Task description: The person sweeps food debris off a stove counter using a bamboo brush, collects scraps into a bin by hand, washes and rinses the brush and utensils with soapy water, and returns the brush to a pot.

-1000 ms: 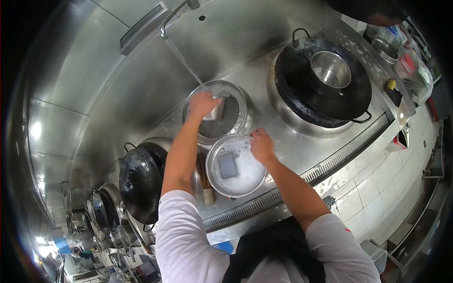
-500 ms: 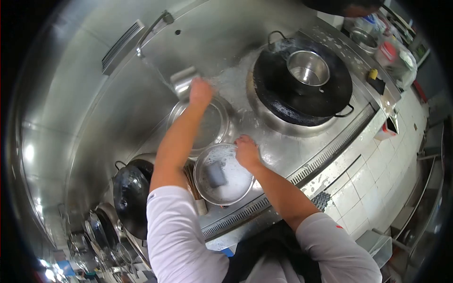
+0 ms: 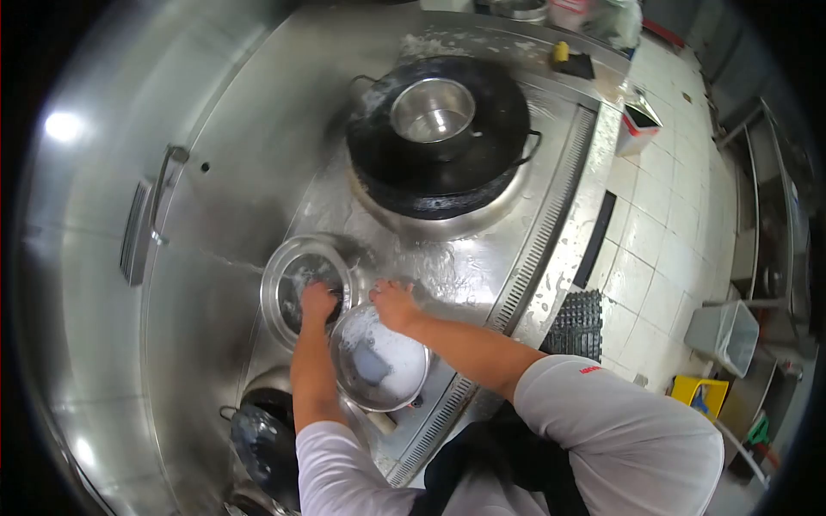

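A: Your left hand (image 3: 318, 301) reaches down inside the round pot (image 3: 272, 288). What has it got?

B: I cannot tell. Your fingers are turned away and low in the pot, so whether they are empty or closed on something is hidden.

A: And your right hand (image 3: 393, 303)?

B: It touches the far rim of the soapy bowl (image 3: 346, 383), just beside the pot. Your palm covers the contact, so I cannot tell a firm grip from a resting hand.

A: What could go wrong for you there?

B: The bowl could tip or skid, I'd judge, if you pressed on that one edge, since the suds (image 3: 400, 357) and the wet-looking counter (image 3: 447, 284) would make things slick. A bump from your left forearm, close alongside, might slop foam over.

A: What else can't you be sure of?

B: The grey sponge (image 3: 372, 365) sits among the suds, its outline blurred. Whether water runs from the tap (image 3: 160, 198) is hard to make out, and your left arm partly covers the lower dark wok (image 3: 262, 443).
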Available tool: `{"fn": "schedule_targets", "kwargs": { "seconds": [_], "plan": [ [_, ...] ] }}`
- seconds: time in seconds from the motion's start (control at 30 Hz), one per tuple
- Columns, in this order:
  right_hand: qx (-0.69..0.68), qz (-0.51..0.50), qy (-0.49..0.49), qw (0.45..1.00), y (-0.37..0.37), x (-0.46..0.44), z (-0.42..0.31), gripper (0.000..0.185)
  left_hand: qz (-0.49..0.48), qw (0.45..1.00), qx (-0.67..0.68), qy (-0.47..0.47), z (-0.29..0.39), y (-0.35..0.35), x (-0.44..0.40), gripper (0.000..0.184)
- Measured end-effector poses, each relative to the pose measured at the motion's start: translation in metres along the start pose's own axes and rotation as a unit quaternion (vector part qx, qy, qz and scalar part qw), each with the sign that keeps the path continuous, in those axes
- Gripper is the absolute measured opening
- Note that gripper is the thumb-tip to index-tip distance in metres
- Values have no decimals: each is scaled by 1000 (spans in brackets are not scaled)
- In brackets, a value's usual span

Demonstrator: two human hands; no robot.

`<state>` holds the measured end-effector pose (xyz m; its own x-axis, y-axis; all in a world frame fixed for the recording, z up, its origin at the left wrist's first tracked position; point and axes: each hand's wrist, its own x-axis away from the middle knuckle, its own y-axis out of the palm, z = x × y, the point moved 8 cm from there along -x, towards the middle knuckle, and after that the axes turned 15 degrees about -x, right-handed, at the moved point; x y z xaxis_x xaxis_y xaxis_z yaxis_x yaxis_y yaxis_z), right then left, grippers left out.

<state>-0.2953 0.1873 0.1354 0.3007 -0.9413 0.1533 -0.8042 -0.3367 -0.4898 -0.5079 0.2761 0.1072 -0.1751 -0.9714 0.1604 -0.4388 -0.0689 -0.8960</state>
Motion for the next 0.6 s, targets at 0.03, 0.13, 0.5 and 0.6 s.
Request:
{"fn": "schedule_targets", "kwargs": {
  "seconds": [0.03, 0.13, 0.5, 0.6],
  "plan": [
    [0, -10, -7, 1000, 0, 0, -2, 31, 0, 993, 68, -95, -15, -9, 7, 35],
    [-17, -18, -16, 1000, 0, 4, -5, 31, -16, 960, 163, -227, -45, -48, 23, 41],
    [-24, -27, -7, 999, 1, 2, -5, 30, 90, 991, -98, -34, -19, -198, -31, 27],
    [-17, -4, -16, 1000, 1, 4, -6, 31, 181, 964, -176, 83, 4, -201, -36, 20]
  ]
}}
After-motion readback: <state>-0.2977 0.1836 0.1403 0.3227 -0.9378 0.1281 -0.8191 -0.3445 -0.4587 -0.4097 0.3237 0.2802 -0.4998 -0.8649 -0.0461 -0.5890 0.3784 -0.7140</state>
